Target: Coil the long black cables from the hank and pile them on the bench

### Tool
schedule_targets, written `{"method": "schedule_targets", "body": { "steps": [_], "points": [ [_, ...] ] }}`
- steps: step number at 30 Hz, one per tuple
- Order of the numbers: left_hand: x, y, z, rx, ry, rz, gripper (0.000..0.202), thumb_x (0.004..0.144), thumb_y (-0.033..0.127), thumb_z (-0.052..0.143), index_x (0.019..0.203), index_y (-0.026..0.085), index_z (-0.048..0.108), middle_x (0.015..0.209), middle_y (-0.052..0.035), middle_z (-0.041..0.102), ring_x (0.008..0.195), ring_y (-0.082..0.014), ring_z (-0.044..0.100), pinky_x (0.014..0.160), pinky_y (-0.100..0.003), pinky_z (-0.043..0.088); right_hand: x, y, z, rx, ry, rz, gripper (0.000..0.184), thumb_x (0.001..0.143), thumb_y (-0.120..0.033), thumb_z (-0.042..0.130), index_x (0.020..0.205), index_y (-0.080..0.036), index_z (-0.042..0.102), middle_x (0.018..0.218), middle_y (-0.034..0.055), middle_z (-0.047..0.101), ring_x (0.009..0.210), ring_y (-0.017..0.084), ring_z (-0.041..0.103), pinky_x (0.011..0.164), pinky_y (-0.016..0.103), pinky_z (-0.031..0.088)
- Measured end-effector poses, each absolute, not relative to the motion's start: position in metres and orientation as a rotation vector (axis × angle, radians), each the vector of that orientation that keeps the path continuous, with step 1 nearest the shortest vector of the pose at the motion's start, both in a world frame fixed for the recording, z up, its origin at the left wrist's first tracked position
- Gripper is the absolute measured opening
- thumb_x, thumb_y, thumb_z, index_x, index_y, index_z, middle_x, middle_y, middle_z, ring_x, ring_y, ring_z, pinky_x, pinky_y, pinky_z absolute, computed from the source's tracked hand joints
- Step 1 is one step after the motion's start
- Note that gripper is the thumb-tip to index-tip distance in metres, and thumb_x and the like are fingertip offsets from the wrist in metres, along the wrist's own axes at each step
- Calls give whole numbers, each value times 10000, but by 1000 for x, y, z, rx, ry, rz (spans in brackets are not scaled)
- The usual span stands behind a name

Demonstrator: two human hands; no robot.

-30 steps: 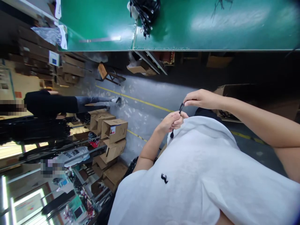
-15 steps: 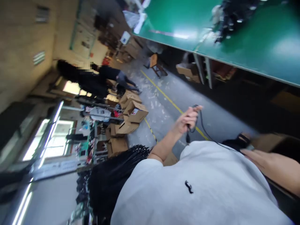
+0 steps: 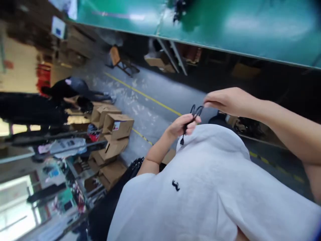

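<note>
My left hand (image 3: 184,125) is closed around a thin black cable (image 3: 194,111) in front of my white shirt (image 3: 200,187). A small plug end hangs below the fist. Loops of the cable stick out above the fist, and my right hand (image 3: 225,99) pinches them at the fingertips. Both hands are held close together, above the floor and short of the green table (image 3: 250,26).
A blurred pile of black cables (image 3: 180,8) lies on the green table. Cardboard boxes (image 3: 114,129) are stacked on the floor at the left, beside racks of black cables. Another person (image 3: 67,88) bends over farther left. A wooden stool (image 3: 117,60) stands by the yellow floor line.
My right hand has come up from low on the right and now pinches the cable loops beside my left hand. The view has swung back towards the table.
</note>
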State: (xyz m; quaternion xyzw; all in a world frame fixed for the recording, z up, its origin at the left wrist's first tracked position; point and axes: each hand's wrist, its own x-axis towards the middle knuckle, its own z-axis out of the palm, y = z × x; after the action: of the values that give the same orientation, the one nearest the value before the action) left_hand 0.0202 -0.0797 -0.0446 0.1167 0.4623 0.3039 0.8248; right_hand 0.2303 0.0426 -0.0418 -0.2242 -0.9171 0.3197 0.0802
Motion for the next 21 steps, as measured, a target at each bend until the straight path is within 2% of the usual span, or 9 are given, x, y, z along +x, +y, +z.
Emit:
{"method": "schedule_targets", "body": {
  "steps": [2, 5, 7, 10, 12, 14, 16, 19, 21],
  "points": [
    [20, -80, -47, 196, 1022, 646, 388, 998, 384, 407, 792, 136, 623, 457, 80, 309, 279, -24, 243, 286, -130, 227, 223, 48, -38, -648, -2713, 1013, 400, 1015, -437, 350, 999, -193, 666, 879, 31, 682, 766, 142, 596, 643, 243, 337],
    [23, -88, -49, 130, 1136, 633, 524, 1033, 402, 221, 673, 178, 529, 391, 111, 98, 244, -24, 12, 254, -145, 35, 212, 47, -36, -584, -2631, 1093, 381, 1006, -448, 374, 996, -222, 681, 854, 6, 683, 767, 136, 601, 659, 236, 339],
    [24, -92, -48, 98, 1218, 648, 536, 1035, 439, 196, 632, 198, 454, 400, 126, -3, 281, -16, -113, 270, -154, -52, 208, 47, -41, -527, -2568, 1163, 380, 1004, -456, 386, 1014, -225, 687, 874, 0, 693, 778, 133, 604, 674, 235, 350],
    [19, -89, -39, 100, 1319, 788, 514, 1029, 489, 241, 615, 209, 362, 447, 133, -79, 369, -10, -202, 299, -168, -107, 217, 54, -65, -556, -2484, 1261, 406, 1009, -456, 387, 1102, -200, 687, 984, 8, 711, 845, 134, 619, 732, 235, 376],
    [11, -82, -27, 159, 1383, 1007, 503, 1025, 502, 263, 622, 212, 341, 472, 129, -102, 405, -20, -216, 303, -178, -117, 236, 57, -92, -762, -2433, 1225, 471, 1026, -441, 337, 1168, -145, 675, 1096, 55, 705, 942, 152, 621, 787, 247, 383],
    [0, -75, -12, 235, 1394, 1242, 476, 1035, 462, 274, 646, 211, 385, 473, 124, -83, 405, -34, -200, 290, -180, -99, 262, 55, -121, -1047, -2434, 1079, 547, 1044, -407, 268, 1179, -61, 670, 1174, 138, 679, 1029, 182, 607, 821, 271, 379],
    [-14, -72, 0, 281, 1355, 1405, 422, 1049, 370, 285, 716, 205, 484, 460, 122, -19, 381, -44, -154, 273, -167, -54, 293, 47, -151, -1205, -2608, 891, 562, 1049, -357, 259, 1132, -4, 688, 1132, 207, 679, 999, 200, 613, 804, 299, 371],
    [-38, -77, 13, 279, 1290, 1487, 349, 1052, 258, 306, 869, 192, 595, 449, 122, 84, 338, -47, -58, 265, -149, 26, 348, 36, -187, -1182, -2861, 731, 443, 1025, -262, 347, 1122, -33, 713, 1031, 200, 710, 933, 211, 632, 802, 324, 379],
    [-55, -83, 18, 274, 1256, 1494, 328, 1051, 243, 321, 934, 189, 623, 443, 121, 136, 311, -43, 16, 270, -147, 72, 384, 33, -201, -1380, -2874, 521, 374, 988, -226, 415, 1111, -64, 730, 1042, 189, 722, 930, 242, 646, 835, 358, 398]
  ]
}}
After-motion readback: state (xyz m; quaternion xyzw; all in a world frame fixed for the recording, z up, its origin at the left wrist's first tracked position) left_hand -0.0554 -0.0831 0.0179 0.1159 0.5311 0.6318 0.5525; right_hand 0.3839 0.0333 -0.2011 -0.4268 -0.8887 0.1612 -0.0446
